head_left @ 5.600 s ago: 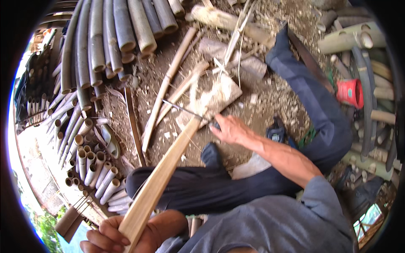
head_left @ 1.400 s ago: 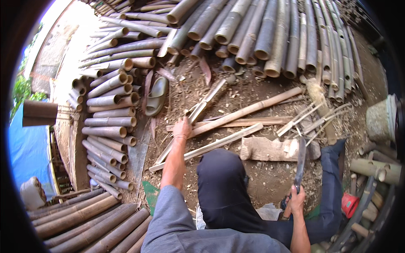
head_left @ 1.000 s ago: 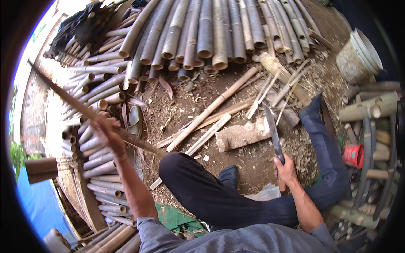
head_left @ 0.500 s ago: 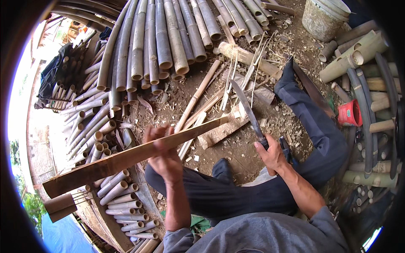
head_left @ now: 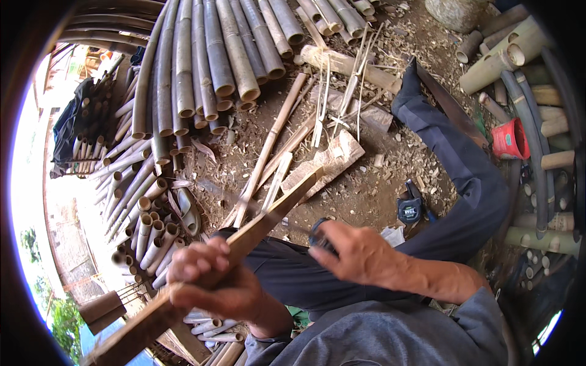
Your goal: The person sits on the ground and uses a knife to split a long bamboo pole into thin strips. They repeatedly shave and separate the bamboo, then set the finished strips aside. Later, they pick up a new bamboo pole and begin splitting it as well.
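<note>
My left hand (head_left: 217,283) is wrapped round a long split bamboo slat (head_left: 133,327), which slants from the lower left up toward the middle. In my right hand (head_left: 363,255) is a long-bladed knife, gripped by its dark handle (head_left: 321,236). Its blade is smeared by motion and crosses the slat beyond my left hand; I cannot tell whether it touches. Below the slat's far end lies a pale wood block (head_left: 329,163) on the ground.
Bamboo poles (head_left: 220,55) fan out at the far left, with shorter pieces stacked nearer. A tape measure (head_left: 409,209) lies by my right leg. Farther right are a red bucket (head_left: 510,139) and a saw blade (head_left: 448,110). Shavings litter the dirt floor.
My right hand has swung the knife leftward and down to the slat. My left hand has moved nearer and closed round the slat, whose near end has dropped. The tape measure has come into full view.
</note>
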Tool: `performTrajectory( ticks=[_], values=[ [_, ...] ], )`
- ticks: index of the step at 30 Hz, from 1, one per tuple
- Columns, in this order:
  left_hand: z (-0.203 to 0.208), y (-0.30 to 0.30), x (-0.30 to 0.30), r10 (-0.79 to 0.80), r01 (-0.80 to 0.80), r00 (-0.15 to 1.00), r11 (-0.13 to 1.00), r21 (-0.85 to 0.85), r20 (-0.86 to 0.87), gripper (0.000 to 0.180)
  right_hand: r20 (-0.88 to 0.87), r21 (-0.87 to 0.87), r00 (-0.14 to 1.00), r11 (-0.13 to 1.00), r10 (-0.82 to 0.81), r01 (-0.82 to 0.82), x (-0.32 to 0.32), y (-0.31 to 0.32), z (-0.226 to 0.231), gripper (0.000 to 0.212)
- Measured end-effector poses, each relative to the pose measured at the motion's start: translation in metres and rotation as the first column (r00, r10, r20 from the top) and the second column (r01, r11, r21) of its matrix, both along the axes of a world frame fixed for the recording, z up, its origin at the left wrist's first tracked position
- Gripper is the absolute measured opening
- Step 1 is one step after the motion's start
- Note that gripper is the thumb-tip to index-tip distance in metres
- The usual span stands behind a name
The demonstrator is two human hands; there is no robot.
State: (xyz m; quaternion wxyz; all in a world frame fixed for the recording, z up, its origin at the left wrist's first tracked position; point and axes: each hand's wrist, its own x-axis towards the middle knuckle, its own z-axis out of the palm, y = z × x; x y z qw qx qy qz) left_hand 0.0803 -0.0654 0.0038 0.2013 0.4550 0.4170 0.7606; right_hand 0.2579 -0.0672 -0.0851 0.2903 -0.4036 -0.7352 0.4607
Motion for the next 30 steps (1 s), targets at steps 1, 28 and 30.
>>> performTrajectory(
  ticks=[1,28,30],
  values=[
    [-0.003,-0.002,0.006,0.021,-0.021,1.0,1.0,0.018,0.011,0.044,-0.083,0.097,0.996,0.995,-0.007,0.015,-0.005,0.0,0.009,0.032],
    [-0.062,0.047,-0.023,0.124,-0.124,0.992,0.992,-0.02,0.025,0.039,0.043,0.034,0.998,0.999,-0.037,0.035,-0.021,0.079,-0.173,0.029],
    [-0.067,0.05,-0.027,0.095,-0.094,0.995,0.995,-0.024,0.035,0.038,0.046,0.176,0.996,0.982,-0.073,0.064,-0.027,0.083,-0.193,0.029]
  ],
)
